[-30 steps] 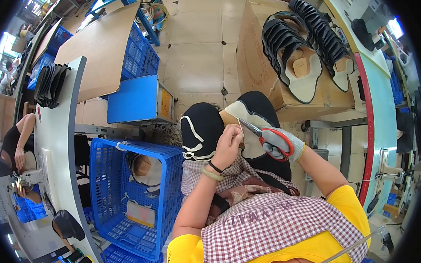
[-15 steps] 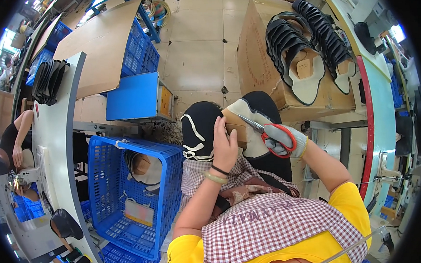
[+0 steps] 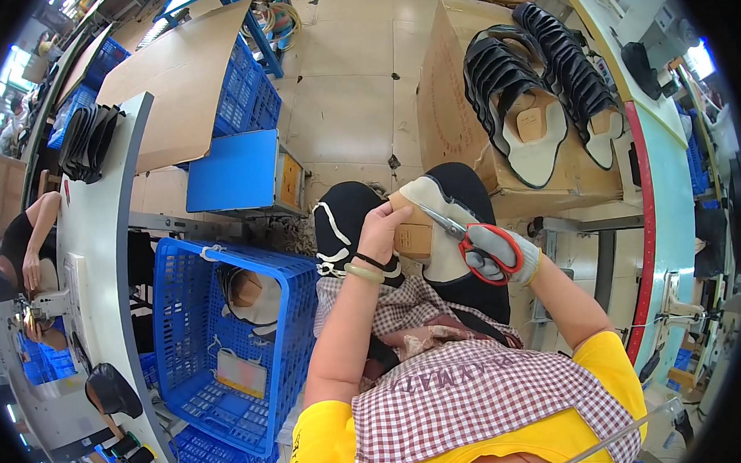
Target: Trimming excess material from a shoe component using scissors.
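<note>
A cream-and-black shoe upper (image 3: pixel 449 259) lies across a seated worker's lap (image 3: pixel 483 303), toward its knee edge, apparently mid-job. L hand (image 3: pixel 384 231) pinches the upper's tan lining (image 3: pixel 413 241) nr. the far tip; gloved R hand (image 3: pixel 492 254) is clenched round red-handled scissors (image 3: pixel 449 224), blades over the cream side. Whether any cut is complete, can't tell. White strips (image 3: pixel 333 256) show on the L thigh (image 3: pixel 348 206); offcuts or not, unclear.

At R, two rows of similar pcs. (image 3: pixel 542 147) run from the carton's (image 3: pixel 445 102) far R corner toward its near edge; finished or waiting, can't tell. Another pc. (image 3: pixel 263 306) sits w/in the blue crate (image 3: pixel 306 314), nr. its far edge; its stage, too, is unclear. This one upper, at least, looks unfinished.
</note>
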Demonstrator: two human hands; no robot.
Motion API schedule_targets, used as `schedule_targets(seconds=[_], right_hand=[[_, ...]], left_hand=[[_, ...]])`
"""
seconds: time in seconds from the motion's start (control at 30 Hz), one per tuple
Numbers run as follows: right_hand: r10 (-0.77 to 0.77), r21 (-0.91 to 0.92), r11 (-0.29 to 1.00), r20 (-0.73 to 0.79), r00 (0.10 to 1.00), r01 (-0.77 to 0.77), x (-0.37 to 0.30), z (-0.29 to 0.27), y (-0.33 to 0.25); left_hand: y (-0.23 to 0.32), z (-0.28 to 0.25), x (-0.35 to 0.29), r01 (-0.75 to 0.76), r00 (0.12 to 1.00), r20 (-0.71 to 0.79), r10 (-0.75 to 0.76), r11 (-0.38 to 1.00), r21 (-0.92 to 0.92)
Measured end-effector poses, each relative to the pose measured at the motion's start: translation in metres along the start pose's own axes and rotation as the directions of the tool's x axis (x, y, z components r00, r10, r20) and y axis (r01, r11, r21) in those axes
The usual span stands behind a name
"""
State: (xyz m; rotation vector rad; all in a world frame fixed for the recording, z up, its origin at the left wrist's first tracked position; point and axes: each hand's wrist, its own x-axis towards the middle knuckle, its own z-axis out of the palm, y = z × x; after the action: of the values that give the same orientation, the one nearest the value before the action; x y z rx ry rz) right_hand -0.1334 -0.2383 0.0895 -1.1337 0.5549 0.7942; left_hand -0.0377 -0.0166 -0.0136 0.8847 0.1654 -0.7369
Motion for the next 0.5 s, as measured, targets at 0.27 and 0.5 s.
schedule_targets(seconds=[0.27,0.5], right_hand=[[-0.008,-0.020,1.000,0.021,1.000,0.009,-0.0067,0.0009,0.0025],[-0.025,-0.008,1.000,0.070,0.997,0.025,-0.0087,0.0076,-0.0003]], left_hand=[[-0.0043,0.0003,-0.0027,0.011,0.999,0.051,-0.011,1.000,-0.003],[-0.0093,-0.0037,-0.0024,0.017,0.994,0.109,-0.019,1.000,0.020]])
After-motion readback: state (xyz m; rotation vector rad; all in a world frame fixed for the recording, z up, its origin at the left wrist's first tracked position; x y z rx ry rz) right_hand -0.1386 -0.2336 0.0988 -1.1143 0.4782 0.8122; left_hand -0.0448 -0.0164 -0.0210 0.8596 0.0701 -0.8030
